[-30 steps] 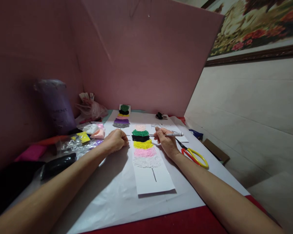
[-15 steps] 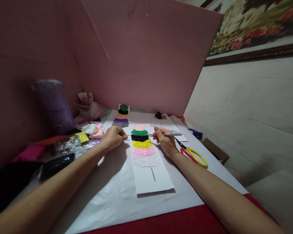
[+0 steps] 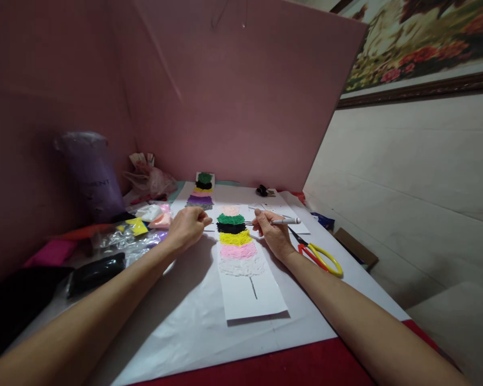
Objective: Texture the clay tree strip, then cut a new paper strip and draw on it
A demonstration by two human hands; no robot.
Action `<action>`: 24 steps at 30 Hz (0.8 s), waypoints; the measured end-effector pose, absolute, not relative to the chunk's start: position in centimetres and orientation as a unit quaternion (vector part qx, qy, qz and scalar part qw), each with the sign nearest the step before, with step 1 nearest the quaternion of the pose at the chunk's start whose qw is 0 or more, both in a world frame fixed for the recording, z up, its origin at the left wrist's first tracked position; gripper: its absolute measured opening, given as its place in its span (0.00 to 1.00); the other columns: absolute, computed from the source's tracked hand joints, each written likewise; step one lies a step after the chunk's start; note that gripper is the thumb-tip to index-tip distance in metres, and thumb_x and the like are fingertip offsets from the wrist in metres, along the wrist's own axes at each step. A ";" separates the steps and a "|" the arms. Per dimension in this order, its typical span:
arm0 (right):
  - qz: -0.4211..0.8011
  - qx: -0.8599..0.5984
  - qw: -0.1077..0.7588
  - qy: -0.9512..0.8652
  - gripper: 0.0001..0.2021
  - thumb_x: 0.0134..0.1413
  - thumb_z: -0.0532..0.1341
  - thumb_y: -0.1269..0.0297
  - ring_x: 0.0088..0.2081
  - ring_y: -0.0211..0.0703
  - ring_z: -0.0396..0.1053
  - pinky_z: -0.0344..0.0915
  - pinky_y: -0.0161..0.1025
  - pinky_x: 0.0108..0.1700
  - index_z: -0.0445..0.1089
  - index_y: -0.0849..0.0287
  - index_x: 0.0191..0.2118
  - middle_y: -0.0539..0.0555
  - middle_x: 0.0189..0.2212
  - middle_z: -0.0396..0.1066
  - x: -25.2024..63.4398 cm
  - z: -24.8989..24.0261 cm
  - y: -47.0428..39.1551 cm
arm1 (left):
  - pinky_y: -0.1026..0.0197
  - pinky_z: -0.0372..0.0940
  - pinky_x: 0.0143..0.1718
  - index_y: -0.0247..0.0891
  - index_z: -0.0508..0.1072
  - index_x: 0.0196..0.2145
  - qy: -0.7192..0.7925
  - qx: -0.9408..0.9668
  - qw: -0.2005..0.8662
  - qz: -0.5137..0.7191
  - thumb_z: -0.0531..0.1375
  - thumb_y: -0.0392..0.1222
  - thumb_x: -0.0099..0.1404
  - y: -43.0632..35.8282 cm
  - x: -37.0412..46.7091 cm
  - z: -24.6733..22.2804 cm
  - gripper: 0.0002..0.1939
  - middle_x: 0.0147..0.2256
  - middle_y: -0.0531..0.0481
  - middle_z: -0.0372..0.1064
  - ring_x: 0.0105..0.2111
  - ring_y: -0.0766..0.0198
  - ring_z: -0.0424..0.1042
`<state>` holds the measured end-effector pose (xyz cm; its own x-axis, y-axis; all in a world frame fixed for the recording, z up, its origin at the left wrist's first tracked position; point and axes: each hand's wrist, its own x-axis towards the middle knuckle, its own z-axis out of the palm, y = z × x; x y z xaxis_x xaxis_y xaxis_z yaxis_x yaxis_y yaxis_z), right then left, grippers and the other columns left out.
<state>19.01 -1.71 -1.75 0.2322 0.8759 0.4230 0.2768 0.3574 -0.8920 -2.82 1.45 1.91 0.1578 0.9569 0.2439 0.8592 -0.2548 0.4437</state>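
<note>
A white paper card (image 3: 251, 305) lies lengthwise before me, with textured clay bands in pale peach, green, black, yellow, pink and white, and a dark stem line below them. My right hand (image 3: 274, 233) is closed around a tool with a striped handle (image 3: 286, 221). Its thin metal tip (image 3: 248, 223) points left at the right edge of the green and black bands. To the left of the card, my left hand (image 3: 188, 228) hovers or rests with its fingers pinched together; anything between them is too small to make out.
Scissors (image 3: 322, 258) with red and yellow handles lie right of my right hand. A second banded card (image 3: 201, 199) is farther back. Bags of coloured clay (image 3: 145, 228) crowd the left side, near a purple cylinder (image 3: 94, 177). Black-handled metal pieces (image 3: 262, 190) lie at the back.
My left hand's fingers have shifted very slightly upward beside the card. The right hand and its tool stay in nearly the same place.
</note>
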 end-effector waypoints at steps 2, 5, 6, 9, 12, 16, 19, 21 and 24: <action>0.246 -0.507 0.598 -0.570 0.24 0.54 0.58 0.42 0.20 0.36 0.59 0.55 0.36 0.23 0.70 0.59 0.22 0.49 0.18 0.66 19.0 -1.8 -1.7 | 0.61 0.56 0.30 0.38 0.76 0.28 0.602 0.760 0.091 0.227 0.56 0.44 0.61 1.3 -2.6 1.8 0.11 0.30 0.46 0.75 0.33 0.58 0.70; 0.235 -0.505 0.599 -0.575 0.24 0.54 0.57 0.42 0.20 0.37 0.59 0.55 0.36 0.24 0.70 0.59 0.22 0.49 0.18 0.66 19.0 -1.8 -1.6 | 0.60 0.56 0.31 0.39 0.76 0.28 0.604 0.777 0.053 0.168 0.57 0.39 0.60 0.9 -2.2 1.3 0.09 0.34 0.42 0.75 0.37 0.55 0.71; 0.234 -0.504 0.599 -0.576 0.24 0.54 0.57 0.42 0.20 0.37 0.59 0.55 0.36 0.24 0.70 0.59 0.22 0.49 0.18 0.66 19.0 -1.8 -1.6 | 0.60 0.57 0.32 0.39 0.76 0.27 0.604 0.781 0.044 0.153 0.57 0.39 0.59 0.7 -2.1 1.2 0.08 0.35 0.41 0.75 0.37 0.53 0.71; 0.228 -0.504 0.601 -0.577 0.24 0.54 0.57 0.42 0.19 0.37 0.59 0.55 0.36 0.23 0.70 0.59 0.21 0.49 0.17 0.66 19.0 -1.7 -1.7 | 0.59 0.56 0.31 0.39 0.75 0.25 0.603 0.785 0.036 0.135 0.59 0.38 0.57 0.5 -2.1 0.9 0.06 0.34 0.41 0.74 0.36 0.52 0.71; 0.235 -0.505 0.609 -0.564 0.24 0.52 0.58 0.41 0.18 0.36 0.58 0.55 0.36 0.22 0.70 0.59 0.21 0.49 0.17 0.66 18.9 -1.5 -1.8 | 0.60 0.56 0.31 0.39 0.74 0.31 0.610 0.779 0.028 0.146 0.55 0.37 0.60 0.6 -2.2 1.0 0.07 0.34 0.43 0.75 0.36 0.54 0.71; 0.256 -0.500 0.625 -0.542 0.24 0.51 0.59 0.41 0.17 0.35 0.57 0.54 0.35 0.20 0.69 0.58 0.22 0.48 0.16 0.65 19.0 -1.5 -1.8 | 0.63 0.55 0.30 0.40 0.70 0.33 0.613 0.757 0.041 0.223 0.53 0.31 0.57 0.8 -2.3 1.2 0.09 0.31 0.48 0.74 0.32 0.60 0.70; 0.257 -0.493 0.647 -0.522 0.23 0.49 0.60 0.41 0.17 0.34 0.57 0.54 0.34 0.19 0.68 0.58 0.22 0.48 0.16 0.65 19.0 -1.5 -1.5 | 0.64 0.56 0.30 0.40 0.69 0.29 0.592 0.742 0.088 0.300 0.56 0.32 0.56 1.0 -2.3 1.1 0.05 0.29 0.51 0.73 0.31 0.62 0.69; 0.252 -0.490 0.665 -0.504 0.24 0.47 0.61 0.40 0.17 0.34 0.58 0.55 0.34 0.19 0.68 0.59 0.21 0.49 0.16 0.66 19.1 -1.4 -1.3 | 0.64 0.57 0.31 0.40 0.70 0.30 0.586 0.731 0.102 0.335 0.56 0.33 0.56 1.0 -2.2 0.8 0.05 0.29 0.52 0.73 0.31 0.62 0.70; 0.247 -0.489 0.691 -0.472 0.25 0.46 0.61 0.39 0.17 0.34 0.59 0.55 0.33 0.19 0.67 0.59 0.21 0.49 0.16 0.67 19.2 -1.3 -0.9 | 0.64 0.58 0.32 0.41 0.72 0.34 0.595 0.719 0.089 0.347 0.55 0.34 0.58 1.0 -2.1 0.4 0.08 0.30 0.52 0.74 0.32 0.62 0.71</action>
<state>19.21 -0.93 -1.30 0.4321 0.8023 0.4117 0.1210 0.4009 -0.9081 -2.11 0.97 0.42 0.0505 0.9181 0.3932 0.7950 -0.2752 0.5405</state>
